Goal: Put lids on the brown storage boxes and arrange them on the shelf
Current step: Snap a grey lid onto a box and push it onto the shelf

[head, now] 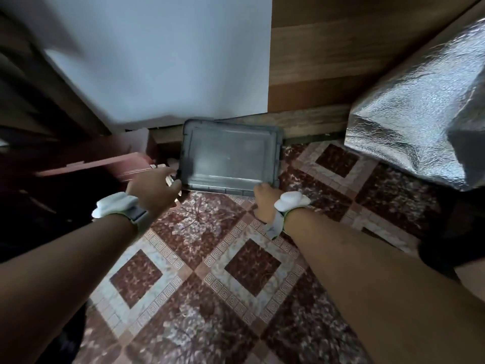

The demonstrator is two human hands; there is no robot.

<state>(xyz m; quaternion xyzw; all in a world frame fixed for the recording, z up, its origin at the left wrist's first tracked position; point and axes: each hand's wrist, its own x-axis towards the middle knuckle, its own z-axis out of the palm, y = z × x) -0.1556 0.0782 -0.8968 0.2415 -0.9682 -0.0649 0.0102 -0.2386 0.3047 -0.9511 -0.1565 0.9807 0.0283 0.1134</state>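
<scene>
While both arms reach forward over the patterned tile floor [236,271], a grey lid [228,156] sits near the middle of the view, toward 12 o'clock from the hands, with its far edge against the foot of a white panel [162,61]. The left hand [153,191] is at the lid's near left corner, at about 9 o'clock of the lid, its fingers curled around that corner; motion blur makes it hard to say how firmly they grip. The right hand [265,199] is at the lid's near edge, at about 5 o'clock of the lid, fingers curled down onto the rim, though I cannot tell whether they close under it. Each wrist carries a white band. A reddish-brown box [110,164] lies at 9 o'clock of the lid, just beside the left hand, blurred. A silver foil bag [414,119] stands at 2 o'clock, well apart from the lid, beside a wooden panel [328,56].
</scene>
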